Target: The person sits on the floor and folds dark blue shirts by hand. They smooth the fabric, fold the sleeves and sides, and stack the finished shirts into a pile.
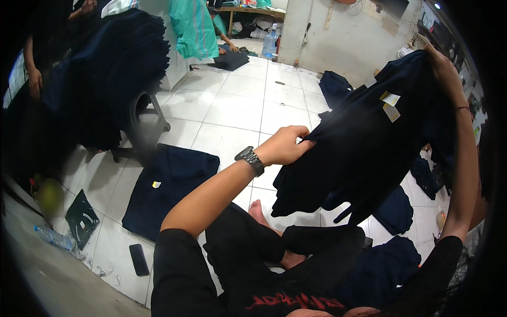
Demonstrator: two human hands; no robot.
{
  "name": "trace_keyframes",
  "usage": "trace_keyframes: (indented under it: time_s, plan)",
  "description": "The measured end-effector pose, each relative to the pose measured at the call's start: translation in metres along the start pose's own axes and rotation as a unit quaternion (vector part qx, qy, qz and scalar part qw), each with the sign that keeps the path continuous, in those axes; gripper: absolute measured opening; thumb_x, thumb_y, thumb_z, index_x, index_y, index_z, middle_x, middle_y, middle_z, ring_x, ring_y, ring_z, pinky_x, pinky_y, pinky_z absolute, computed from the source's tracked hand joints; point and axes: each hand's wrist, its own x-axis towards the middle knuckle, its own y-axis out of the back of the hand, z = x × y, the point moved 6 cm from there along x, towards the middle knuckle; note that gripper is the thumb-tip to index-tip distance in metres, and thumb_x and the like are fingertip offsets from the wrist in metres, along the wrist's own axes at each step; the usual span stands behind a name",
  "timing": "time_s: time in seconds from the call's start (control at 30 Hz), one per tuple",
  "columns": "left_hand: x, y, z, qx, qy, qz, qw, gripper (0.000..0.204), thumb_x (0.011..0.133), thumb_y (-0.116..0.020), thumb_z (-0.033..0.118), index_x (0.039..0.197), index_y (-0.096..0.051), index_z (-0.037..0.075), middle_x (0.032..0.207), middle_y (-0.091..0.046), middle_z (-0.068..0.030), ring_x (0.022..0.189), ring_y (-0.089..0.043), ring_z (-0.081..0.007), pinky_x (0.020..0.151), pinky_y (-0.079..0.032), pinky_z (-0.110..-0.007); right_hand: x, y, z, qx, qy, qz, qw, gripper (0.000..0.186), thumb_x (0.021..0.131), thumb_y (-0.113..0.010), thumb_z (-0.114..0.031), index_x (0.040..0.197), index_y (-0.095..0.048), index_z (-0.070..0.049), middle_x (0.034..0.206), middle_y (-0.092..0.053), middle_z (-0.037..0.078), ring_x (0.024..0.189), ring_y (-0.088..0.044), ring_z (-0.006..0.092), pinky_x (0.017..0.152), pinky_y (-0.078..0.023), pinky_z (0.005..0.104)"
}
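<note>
A dark navy garment (359, 142) is stretched up in the air between my two hands, its lower edge hanging above my crossed legs. My left hand (289, 145) pinches its near left edge. Higher up on the right, my right hand (441, 68) grips the top corner, its fingers partly hidden by cloth. White and yellow paper tags (391, 107) show on the fabric. On the floor left of my knee lies a flat folded navy garment (179, 171) bearing a small tag. A crumpled navy garment (388, 269) rests by my right thigh.
A phone (139, 259), a dark green packet (83, 219) and a plastic bottle (55, 238) lie at left. Tall dark cloth stacks (111, 68) sit on a plastic chair (150, 116) beside a standing person. Further back are a green sack (193, 29), another person's hands and a water jug (270, 42).
</note>
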Motion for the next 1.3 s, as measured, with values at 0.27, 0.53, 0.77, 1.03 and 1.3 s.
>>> trace_keyframes:
  time_s: [0.27, 0.53, 0.77, 1.03, 1.3]
  plan:
    - [-0.004, 0.017, -0.022, 0.011, 0.039, 0.030, 0.999, 0.036, 0.102, -0.070, 0.033, 0.116, -0.075, 0.000, 0.106, -0.076, -0.0235, 0.097, -0.073, -0.0373, 0.089, -0.056, -0.044, -0.003, -0.008, -0.018, -0.024, 0.031, 0.004, 0.999, 0.046, 0.105, -0.052, -0.004, 0.150, -0.058, -0.008, 0.148, -0.063, 0.022, 0.137, -0.060, 0.0423, 0.112, -0.050, 0.0492]
    - [0.000, 0.018, -0.031, 0.105, -0.067, 0.061, 0.990, 0.037, 0.097, -0.075, 0.037, 0.108, -0.080, 0.003, 0.108, -0.077, -0.0235, 0.099, -0.074, -0.0373, 0.089, -0.057, -0.045, -0.006, -0.006, -0.037, -0.004, 0.007, -0.001, 1.000, 0.040, 0.109, -0.053, -0.012, 0.148, -0.059, -0.001, 0.142, -0.067, 0.025, 0.136, -0.061, 0.0426, 0.114, -0.049, 0.0463]
    - [-0.003, 0.018, -0.033, 0.176, -0.055, 0.059, 0.981, 0.036, 0.098, -0.074, 0.039, 0.108, -0.079, 0.005, 0.098, -0.080, -0.0189, 0.094, -0.077, -0.0358, 0.084, -0.059, -0.044, -0.007, -0.020, -0.028, 0.003, 0.042, 0.034, 0.999, 0.041, 0.108, -0.056, -0.009, 0.148, -0.059, -0.007, 0.142, -0.068, 0.021, 0.133, -0.062, 0.0415, 0.112, -0.050, 0.0485]
    - [-0.008, 0.007, -0.053, -0.017, 0.004, 0.013, 1.000, 0.034, 0.107, -0.068, 0.033, 0.115, -0.070, 0.000, 0.109, -0.075, -0.0186, 0.084, -0.078, -0.0236, 0.071, -0.062, -0.038, -0.011, -0.018, -0.041, 0.015, 0.021, 0.010, 1.000, 0.039, 0.109, -0.055, -0.012, 0.147, -0.059, -0.005, 0.140, -0.068, 0.023, 0.131, -0.063, 0.0426, 0.108, -0.051, 0.0486]
    - [0.003, -0.010, -0.068, -0.096, 0.019, 0.019, 0.995, 0.034, 0.106, -0.070, 0.034, 0.115, -0.072, 0.001, 0.111, -0.073, -0.0178, 0.094, -0.076, -0.0293, 0.077, -0.061, -0.042, -0.024, -0.023, -0.039, 0.015, 0.029, 0.015, 0.999, 0.036, 0.108, -0.055, -0.012, 0.143, -0.060, -0.007, 0.133, -0.070, 0.024, 0.126, -0.064, 0.0455, 0.104, -0.052, 0.0504]
